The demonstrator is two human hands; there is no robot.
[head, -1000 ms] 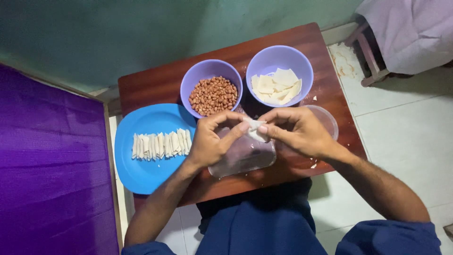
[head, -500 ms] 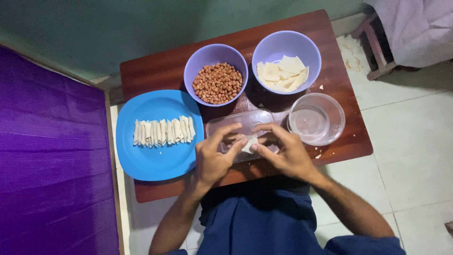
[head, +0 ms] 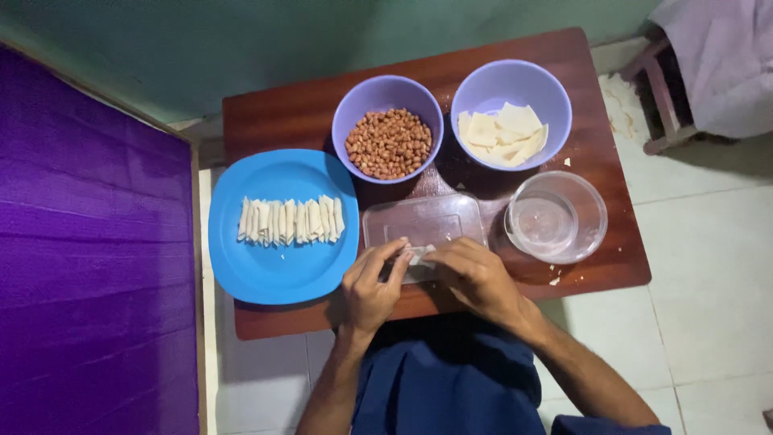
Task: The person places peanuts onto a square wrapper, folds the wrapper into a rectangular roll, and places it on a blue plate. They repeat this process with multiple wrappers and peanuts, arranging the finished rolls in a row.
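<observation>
Blue plate (head: pixel 278 274), two lilac bowls (head: pixel 385 90), reddish-brown peanuts (head: pixel 389 142), pale wrappers (head: pixel 503 133)

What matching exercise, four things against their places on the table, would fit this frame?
Things:
1. peanuts
2. flat pastry sheets
3. rolled pastries
4. small white piece

Places:
A. in a row on the blue plate
B. between the left hand and right hand, over the clear tray
C. in the right-side purple bowl
D. in the purple bowl next to the plate

Pairs: 1-D, 2-C, 3-A, 4-B
</observation>
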